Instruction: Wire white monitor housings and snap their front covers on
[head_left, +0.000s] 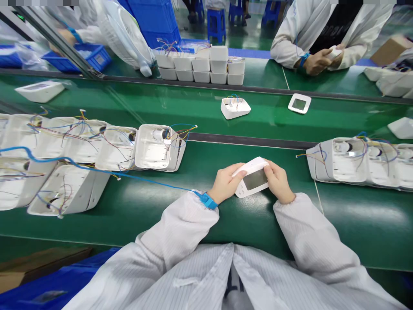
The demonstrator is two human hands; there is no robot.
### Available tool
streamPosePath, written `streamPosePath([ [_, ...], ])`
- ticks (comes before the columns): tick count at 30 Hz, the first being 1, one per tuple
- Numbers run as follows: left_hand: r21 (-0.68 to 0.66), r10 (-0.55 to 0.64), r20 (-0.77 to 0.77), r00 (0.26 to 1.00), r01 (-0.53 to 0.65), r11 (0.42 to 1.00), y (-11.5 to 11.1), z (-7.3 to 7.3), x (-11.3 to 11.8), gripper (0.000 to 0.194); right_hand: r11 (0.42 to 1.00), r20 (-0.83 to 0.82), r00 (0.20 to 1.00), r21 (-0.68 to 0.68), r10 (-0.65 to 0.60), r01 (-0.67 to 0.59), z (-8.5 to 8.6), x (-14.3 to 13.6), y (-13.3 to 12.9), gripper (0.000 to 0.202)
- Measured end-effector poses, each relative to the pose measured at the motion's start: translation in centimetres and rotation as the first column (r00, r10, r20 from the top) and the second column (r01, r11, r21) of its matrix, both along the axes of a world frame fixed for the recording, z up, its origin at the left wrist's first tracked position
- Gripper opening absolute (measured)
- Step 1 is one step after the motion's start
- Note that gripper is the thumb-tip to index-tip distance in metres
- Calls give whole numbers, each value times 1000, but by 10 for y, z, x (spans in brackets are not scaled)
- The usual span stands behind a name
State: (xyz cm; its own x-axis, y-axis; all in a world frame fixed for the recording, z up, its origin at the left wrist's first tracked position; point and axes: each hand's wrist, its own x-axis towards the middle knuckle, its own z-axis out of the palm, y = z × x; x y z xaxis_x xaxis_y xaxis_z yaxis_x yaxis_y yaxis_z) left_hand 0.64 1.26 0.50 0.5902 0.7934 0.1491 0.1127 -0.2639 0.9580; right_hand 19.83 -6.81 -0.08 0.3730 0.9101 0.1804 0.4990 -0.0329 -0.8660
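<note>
Between my two hands is a white blood pressure monitor [253, 177] with a grey rectangular screen, held tilted above the green bench. My left hand [225, 183] grips its left side, thumb on the front near the top edge. Around the right side are the fingers of my right hand [278, 181], the thumb beside the screen. A blue wrist strap [207, 200] with a coiled blue cord sits on my left wrist. Left of my hands stand open white housings [154, 146] with loose coloured wires, in rows. More wired housings [350, 160] line up on the right.
Beyond a dark rail, a wired housing [235, 107] and a front cover with screen [299, 103] lie on the green belt. Stacked white housings [201, 71] and a white fan [124, 34] stand farther back. Opposite, a co-worker's hands [318, 61] hold a white part. Blue bins [77, 57] are at upper left.
</note>
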Motion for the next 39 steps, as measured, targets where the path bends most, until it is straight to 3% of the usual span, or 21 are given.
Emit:
streamPosePath([
  [3, -75, 120, 118, 986, -111, 991, 4, -6, 1, 45, 997, -161, 987, 78, 27, -15, -2, -3, 3, 62],
  [7, -97, 196, 186, 963, -181, 979, 7, -12, 4, 51, 982, -161, 972, -46, 173, -183, -4, -10, 1, 53],
  [9, -76, 164, 159, 974, -153, 985, 9, -13, 5, 49, 988, -111, 983, -43, 145, -151, -3, -12, -2, 46],
  [12, 11, 149, 177, 973, -153, 988, 10, -14, 4, 56, 994, 32, 999, 110, 12, -16, 2, -13, -8, 46],
  [16, 215, 74, 152, 986, -106, 971, 9, -9, 0, 82, 979, 246, 965, 155, 93, -134, 15, -15, -13, 40],
  [19, 197, 54, 95, 994, -72, 978, 7, -4, -3, 75, 980, 304, 943, 101, 136, -174, 21, -20, -12, 39],
  [28, 116, 177, 61, 982, -183, 976, -1, 7, 1, 58, 990, 296, 952, 94, 76, -109, 25, -28, -11, 37],
  [34, 88, 186, 67, 980, -191, 978, 3, 4, 2, 59, 984, 309, 946, 107, 101, -140, 21, -23, -3, 34],
  [39, 167, 126, 68, 990, -136, 977, 8, -5, 2, 67, 984, 406, 912, 133, 57, -120, 10, -8, 0, 39],
])
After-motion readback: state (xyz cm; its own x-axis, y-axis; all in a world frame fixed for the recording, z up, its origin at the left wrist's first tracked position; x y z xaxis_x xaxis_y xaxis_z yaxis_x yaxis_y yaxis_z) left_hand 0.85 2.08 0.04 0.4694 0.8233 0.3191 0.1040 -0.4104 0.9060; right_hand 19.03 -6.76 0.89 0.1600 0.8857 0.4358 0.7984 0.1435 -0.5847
